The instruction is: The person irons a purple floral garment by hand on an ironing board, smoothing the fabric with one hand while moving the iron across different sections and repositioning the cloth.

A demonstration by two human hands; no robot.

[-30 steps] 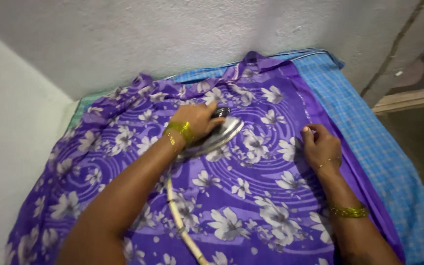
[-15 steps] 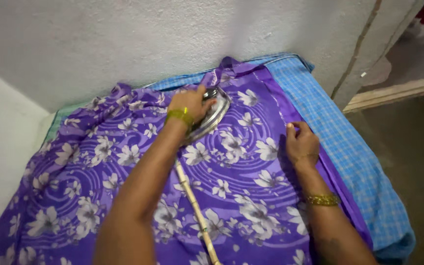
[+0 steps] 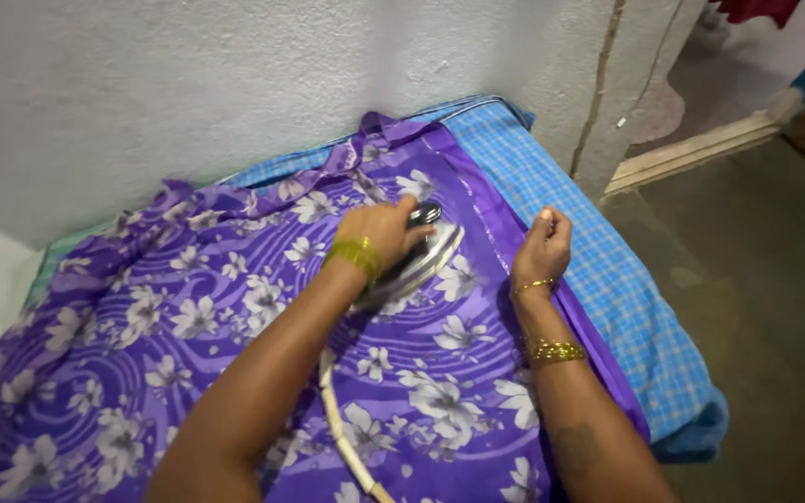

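one iron (image 3: 421,256) — nose points upper right.

The left hand (image 3: 382,233) is gripping the handle of a metal iron (image 3: 418,259) that is resting on a purple floral cloth (image 3: 188,317), its pale cord (image 3: 342,433) trailing back. The right hand (image 3: 542,250) is pinching the cloth's edge, over a blue checked sheet (image 3: 607,270) beside a white wall (image 3: 188,84).
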